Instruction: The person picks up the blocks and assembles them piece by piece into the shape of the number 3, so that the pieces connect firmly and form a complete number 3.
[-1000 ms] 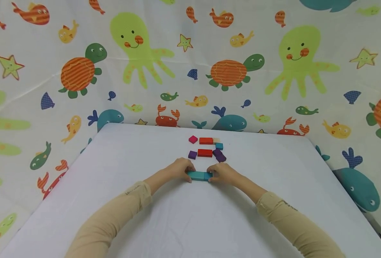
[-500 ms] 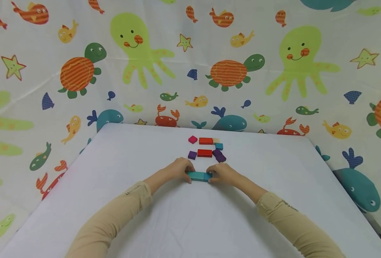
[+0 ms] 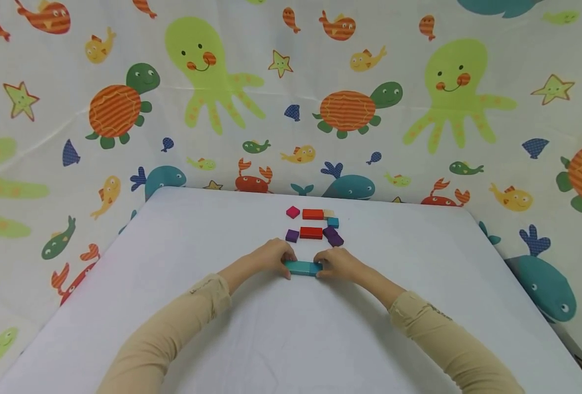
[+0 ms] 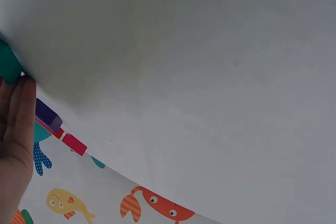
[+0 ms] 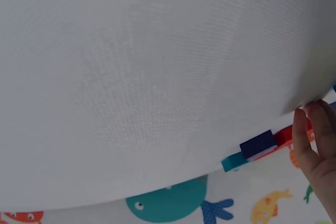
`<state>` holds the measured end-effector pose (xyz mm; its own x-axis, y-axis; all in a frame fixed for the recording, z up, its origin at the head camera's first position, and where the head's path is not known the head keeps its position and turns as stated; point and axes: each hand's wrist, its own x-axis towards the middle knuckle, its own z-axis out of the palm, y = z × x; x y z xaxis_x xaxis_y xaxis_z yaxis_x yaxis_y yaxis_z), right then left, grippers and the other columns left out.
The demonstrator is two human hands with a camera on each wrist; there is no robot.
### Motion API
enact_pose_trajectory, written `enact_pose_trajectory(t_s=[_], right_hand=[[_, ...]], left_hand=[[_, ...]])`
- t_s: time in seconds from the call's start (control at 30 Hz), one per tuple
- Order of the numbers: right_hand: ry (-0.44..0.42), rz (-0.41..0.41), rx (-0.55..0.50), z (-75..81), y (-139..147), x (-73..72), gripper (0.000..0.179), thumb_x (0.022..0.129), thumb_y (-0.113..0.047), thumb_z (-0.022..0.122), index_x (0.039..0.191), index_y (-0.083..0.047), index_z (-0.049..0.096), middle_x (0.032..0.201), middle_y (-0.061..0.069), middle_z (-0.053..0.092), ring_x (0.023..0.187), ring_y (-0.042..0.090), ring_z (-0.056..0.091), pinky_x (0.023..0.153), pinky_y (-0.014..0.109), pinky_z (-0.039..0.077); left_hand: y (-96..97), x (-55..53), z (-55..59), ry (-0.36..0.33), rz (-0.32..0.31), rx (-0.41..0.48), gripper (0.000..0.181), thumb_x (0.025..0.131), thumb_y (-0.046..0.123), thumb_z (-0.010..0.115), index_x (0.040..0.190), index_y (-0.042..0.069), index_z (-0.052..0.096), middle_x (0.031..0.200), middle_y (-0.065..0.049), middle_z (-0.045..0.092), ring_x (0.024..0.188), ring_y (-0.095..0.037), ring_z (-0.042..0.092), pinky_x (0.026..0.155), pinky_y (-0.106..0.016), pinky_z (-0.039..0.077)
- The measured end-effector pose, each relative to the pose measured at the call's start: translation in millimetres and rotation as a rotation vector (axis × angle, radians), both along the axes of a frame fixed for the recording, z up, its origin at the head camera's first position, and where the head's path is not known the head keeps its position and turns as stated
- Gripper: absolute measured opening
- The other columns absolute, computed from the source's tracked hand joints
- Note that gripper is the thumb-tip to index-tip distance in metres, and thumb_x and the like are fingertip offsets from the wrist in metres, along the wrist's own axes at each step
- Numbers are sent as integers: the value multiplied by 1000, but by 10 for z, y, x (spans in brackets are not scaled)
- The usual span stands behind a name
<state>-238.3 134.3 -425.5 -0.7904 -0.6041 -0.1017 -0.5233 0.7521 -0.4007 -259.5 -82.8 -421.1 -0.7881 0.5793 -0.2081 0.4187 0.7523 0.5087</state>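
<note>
A long teal block (image 3: 298, 267) and a short blue block (image 3: 314, 268) lie end to end on the white table, forming one bar. My left hand (image 3: 273, 256) grips the teal block's left end between thumb and fingers. At the opposite end, my right hand (image 3: 341, 265) pinches the blue block. The left wrist view shows the end of the teal block (image 4: 8, 64) at the fingertips of the left hand (image 4: 18, 129). In the right wrist view, the right hand (image 5: 317, 145) mostly hides what its fingers hold.
Behind the hands are a purple block (image 3: 292, 236), a red block (image 3: 311, 233) and dark purple blocks (image 3: 333, 237). Farther back lie a pink block (image 3: 293, 212), another red block (image 3: 312, 214), a beige block (image 3: 328, 214) and a blue block (image 3: 333, 222). A sea-animal curtain (image 3: 271, 109) hangs beyond the table (image 3: 291, 339).
The head view has shifted very slightly. Both hands keep their hold on the teal and blue blocks, which stay in place.
</note>
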Motion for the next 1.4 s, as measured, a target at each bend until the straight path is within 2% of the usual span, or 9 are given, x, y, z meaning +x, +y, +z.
enact_pose_trajectory(t_s=[0.37, 0.53, 0.63, 0.77, 0.9, 1.0, 1.1, 1.27, 1.4], right_hand=[[-2, 8, 11, -31, -10, -18, 36, 82, -20, 74, 112, -4, 66, 107, 8, 70, 95, 19, 63, 91, 36, 52], [3, 15, 8, -37, -18, 2, 35, 81, -20, 74, 111, -4, 66, 105, 8, 70, 91, 17, 61, 90, 36, 52], [-20, -1, -2, -20, -12, 3, 38, 81, -21, 75, 113, -4, 65, 106, 8, 70, 91, 17, 61, 90, 36, 52], [-97, -46, -58, 21, 34, -45, 45, 81, -23, 74, 119, -3, 62, 113, 11, 67, 99, 22, 61, 90, 38, 52], [-131, -85, -126, 35, 101, -112, 41, 84, -22, 71, 119, -2, 61, 116, 14, 66, 105, 27, 62, 90, 38, 53], [-106, -128, -160, 50, 153, -145, 35, 86, -20, 68, 116, -1, 62, 113, 15, 67, 104, 27, 63, 87, 37, 54], [-71, -211, -194, 76, 186, -161, 30, 87, -16, 68, 112, 0, 64, 107, 14, 68, 99, 26, 63, 85, 36, 55], [43, -344, -204, 100, 218, -193, 24, 86, -12, 68, 105, 2, 64, 97, 15, 67, 89, 25, 61, 83, 36, 54], [120, -425, -184, 95, 236, -240, 23, 86, -14, 69, 101, 2, 63, 97, 17, 67, 87, 27, 60, 83, 38, 53]], left_hand=[[-17, 21, -21, -3, 16, 15, 36, 73, 20, 81, 106, 7, 72, 93, -4, 70, 81, -13, 58, 77, -24, 52], [-26, 31, -33, 5, -2, 10, 36, 73, 20, 81, 106, 7, 72, 94, -4, 70, 80, -13, 57, 77, -24, 52], [-21, 24, -44, 4, -7, 1, 36, 74, 19, 81, 106, 7, 71, 95, -4, 70, 80, -13, 57, 77, -24, 52], [-10, 17, -41, -4, 7, 0, 36, 74, 19, 81, 107, 8, 71, 96, -5, 70, 82, -13, 57, 78, -25, 52], [-16, 12, -42, -5, 13, -1, 37, 74, 19, 80, 108, 8, 71, 97, -4, 70, 82, -13, 57, 79, -24, 52], [-14, 7, -43, -9, 16, 4, 37, 74, 18, 80, 108, 8, 70, 98, -4, 70, 82, -12, 57, 80, -25, 52], [-15, 8, -38, -15, 20, 6, 37, 74, 18, 80, 109, 8, 70, 98, -4, 70, 82, -12, 58, 80, -25, 53], [-14, 9, -41, -15, 15, 3, 38, 75, 18, 80, 109, 8, 70, 99, -4, 70, 83, -12, 57, 81, -25, 52], [-16, 0, -52, -15, 14, 5, 38, 75, 19, 80, 110, 8, 70, 100, -4, 70, 83, -12, 58, 82, -26, 52]])
